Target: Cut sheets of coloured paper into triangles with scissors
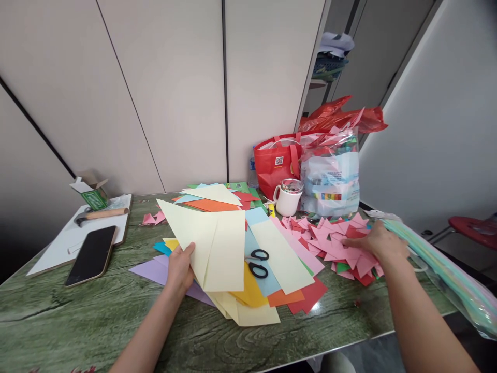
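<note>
My left hand (180, 267) is closed on a cream paper sheet (225, 251), its thumb on top. The sheet is creased and tilted over a spread of coloured paper. Beneath and beside it lie purple paper (151, 270), yellow paper (250, 290) and light blue paper (267, 277). Scissors (259, 263) with black handles rest on the spread, their blades mostly hidden by the sheet. My right hand (382, 243) reaches over a heap of small folded pink paper pieces (326, 238), fingers stretched out and touching the heap.
A white lidded mug (288, 199), a red bag (272, 166) and a filled clear plastic bag (330, 178) stand behind. At left are a phone (92, 255), a hammer (103, 213) and a green box (93, 196). A long plastic-wrapped bundle (446, 274) crosses the right edge.
</note>
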`<state>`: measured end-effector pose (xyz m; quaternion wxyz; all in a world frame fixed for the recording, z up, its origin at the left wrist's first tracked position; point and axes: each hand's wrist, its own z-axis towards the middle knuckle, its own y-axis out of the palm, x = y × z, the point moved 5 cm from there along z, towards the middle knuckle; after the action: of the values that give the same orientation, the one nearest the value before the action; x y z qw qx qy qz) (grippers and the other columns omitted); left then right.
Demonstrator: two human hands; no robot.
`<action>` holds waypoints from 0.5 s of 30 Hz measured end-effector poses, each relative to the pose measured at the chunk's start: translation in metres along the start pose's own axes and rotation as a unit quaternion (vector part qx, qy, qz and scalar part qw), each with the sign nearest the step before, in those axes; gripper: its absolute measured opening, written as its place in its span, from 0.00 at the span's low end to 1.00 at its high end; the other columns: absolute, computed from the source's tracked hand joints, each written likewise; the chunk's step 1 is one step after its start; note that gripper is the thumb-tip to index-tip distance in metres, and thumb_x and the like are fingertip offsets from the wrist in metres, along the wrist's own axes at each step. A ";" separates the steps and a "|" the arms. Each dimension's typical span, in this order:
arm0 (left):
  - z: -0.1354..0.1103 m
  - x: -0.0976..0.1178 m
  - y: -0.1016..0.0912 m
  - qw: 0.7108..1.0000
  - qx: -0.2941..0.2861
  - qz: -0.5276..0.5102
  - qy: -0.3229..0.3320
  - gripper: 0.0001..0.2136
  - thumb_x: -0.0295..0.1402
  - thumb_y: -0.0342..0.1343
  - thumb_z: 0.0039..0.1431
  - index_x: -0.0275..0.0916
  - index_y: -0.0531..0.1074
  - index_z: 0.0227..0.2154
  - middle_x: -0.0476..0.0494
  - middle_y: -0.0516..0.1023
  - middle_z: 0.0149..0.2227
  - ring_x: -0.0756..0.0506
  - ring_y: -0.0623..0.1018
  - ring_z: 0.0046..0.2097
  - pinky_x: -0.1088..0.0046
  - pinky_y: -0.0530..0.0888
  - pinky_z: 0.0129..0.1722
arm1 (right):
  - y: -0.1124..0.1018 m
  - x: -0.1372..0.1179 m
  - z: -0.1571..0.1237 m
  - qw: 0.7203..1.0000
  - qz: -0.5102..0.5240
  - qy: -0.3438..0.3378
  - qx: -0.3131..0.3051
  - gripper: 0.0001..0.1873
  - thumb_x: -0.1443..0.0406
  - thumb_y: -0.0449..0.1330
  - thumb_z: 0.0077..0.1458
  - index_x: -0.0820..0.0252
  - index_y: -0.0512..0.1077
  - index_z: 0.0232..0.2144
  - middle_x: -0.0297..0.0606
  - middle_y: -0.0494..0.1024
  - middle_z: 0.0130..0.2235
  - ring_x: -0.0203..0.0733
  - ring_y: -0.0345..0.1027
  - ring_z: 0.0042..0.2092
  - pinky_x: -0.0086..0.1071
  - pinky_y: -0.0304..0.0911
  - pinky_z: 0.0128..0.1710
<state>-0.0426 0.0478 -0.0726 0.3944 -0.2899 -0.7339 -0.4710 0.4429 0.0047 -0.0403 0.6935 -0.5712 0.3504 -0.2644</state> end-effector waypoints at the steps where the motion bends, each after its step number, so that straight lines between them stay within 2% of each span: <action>1: 0.000 -0.001 -0.001 1.000 0.004 0.001 -0.002 0.07 0.19 0.52 0.47 0.34 0.72 0.25 0.46 0.79 0.22 0.48 0.76 0.22 0.73 0.73 0.26 | -0.001 -0.001 -0.002 1.000 -0.001 0.012 -0.003 0.44 0.43 0.58 0.38 0.64 0.57 0.51 0.66 0.67 0.45 0.69 0.60 0.50 0.50 0.57 0.37; 4: 0.000 -0.001 -0.001 1.000 0.007 -0.002 -0.006 0.07 0.18 0.52 0.48 0.34 0.72 0.26 0.45 0.79 0.22 0.48 0.76 0.21 0.71 0.73 0.27 | -0.006 -0.006 -0.006 1.000 0.004 0.028 0.001 0.44 0.45 0.59 0.39 0.65 0.54 0.53 0.66 0.63 0.50 0.69 0.57 0.52 0.53 0.55 0.42; 6: -0.001 0.000 -0.001 1.000 0.007 -0.009 -0.007 0.07 0.19 0.52 0.48 0.34 0.72 0.26 0.45 0.79 0.23 0.49 0.76 0.22 0.72 0.73 0.28 | -0.013 -0.010 -0.011 0.999 0.009 0.025 0.028 0.43 0.48 0.60 0.41 0.64 0.53 0.53 0.66 0.61 0.51 0.70 0.56 0.52 0.55 0.53 0.42; 8: -0.001 0.001 -0.001 1.000 0.009 -0.021 -0.009 0.07 0.19 0.52 0.49 0.35 0.72 0.27 0.46 0.79 0.24 0.50 0.77 0.23 0.74 0.73 0.29 | -0.020 -0.018 -0.020 0.997 0.016 -0.011 0.075 0.37 0.51 0.58 0.46 0.65 0.55 0.53 0.67 0.59 0.52 0.73 0.54 0.52 0.57 0.52 0.41; 10: 0.001 0.001 -0.002 0.999 0.013 -0.036 -0.017 0.08 0.19 0.52 0.51 0.36 0.72 0.29 0.48 0.79 0.25 0.50 0.77 0.23 0.75 0.74 0.31 | -0.027 -0.039 -0.033 0.985 0.046 -0.123 0.113 0.29 0.56 0.54 0.52 0.69 0.59 0.51 0.69 0.57 0.53 0.73 0.52 0.53 0.57 0.52 0.42; 11: 0.003 0.001 -0.004 0.999 0.015 -0.043 -0.028 0.08 0.20 0.52 0.51 0.37 0.72 0.31 0.49 0.79 0.25 0.50 0.77 0.24 0.75 0.74 0.31 | -0.028 -0.054 -0.042 0.971 0.079 -0.197 0.107 0.27 0.59 0.53 0.53 0.72 0.60 0.51 0.69 0.58 0.53 0.72 0.52 0.54 0.55 0.53 0.43; 13: 0.006 -0.001 -0.007 0.996 0.012 -0.055 -0.066 0.09 0.22 0.51 0.52 0.35 0.72 0.35 0.47 0.79 0.24 0.47 0.78 0.24 0.71 0.75 0.31 | -0.024 -0.083 -0.060 0.952 0.100 -0.281 0.070 0.21 0.62 0.51 0.56 0.69 0.63 0.49 0.58 0.67 0.49 0.60 0.60 0.52 0.45 0.58 0.44; 15: 0.010 -0.003 -0.009 0.991 0.002 -0.065 -0.113 0.10 0.24 0.50 0.53 0.31 0.71 0.38 0.43 0.79 0.21 0.43 0.79 0.23 0.66 0.76 0.30 | -0.017 -0.115 -0.081 0.927 0.114 -0.355 0.031 0.17 0.62 0.51 0.57 0.63 0.66 0.47 0.45 0.72 0.47 0.47 0.65 0.48 0.34 0.60 0.45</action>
<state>-0.0515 0.0531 -0.0817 0.2782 -0.2924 -0.7920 -0.4581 0.3093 0.0406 -0.0103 0.8151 -0.5626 0.1357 0.0255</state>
